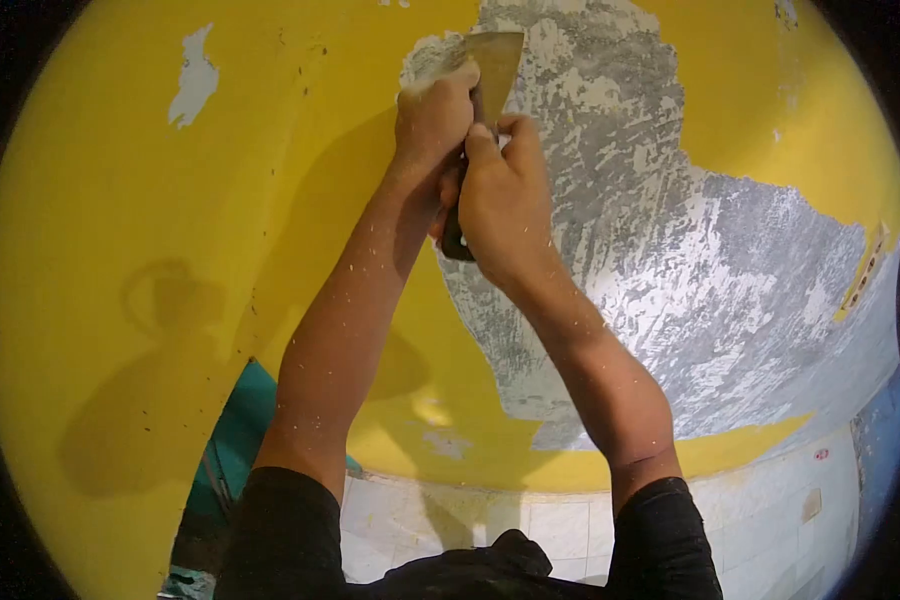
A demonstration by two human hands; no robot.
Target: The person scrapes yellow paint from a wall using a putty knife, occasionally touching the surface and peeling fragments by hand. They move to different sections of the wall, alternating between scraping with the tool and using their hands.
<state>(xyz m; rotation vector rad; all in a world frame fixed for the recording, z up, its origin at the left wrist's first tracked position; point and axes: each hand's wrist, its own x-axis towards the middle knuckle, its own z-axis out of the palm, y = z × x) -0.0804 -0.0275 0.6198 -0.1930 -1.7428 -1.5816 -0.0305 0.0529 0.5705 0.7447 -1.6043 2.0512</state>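
A wide-bladed paint scraper (503, 70) with a dark handle is pressed near the upper left edge of a bare, patchy grey-white area (610, 150) on a yellow wall (340, 60). My right hand (508, 200) is closed around the handle, whose lower end shows below the palm. Higher up, my left hand (435, 118) grips the scraper where the handle meets the blade; some of its fingers are hidden. Loose yellow paint edges border the bare patch close to the blade. Small pale flakes dot both forearms.
Below the wall, white tiles (560, 520) carry some debris. A green object (245, 420) stands at lower left. On the right wall is a strip with several round holes (863, 275). A smaller chipped spot (195, 75) shows at upper left.
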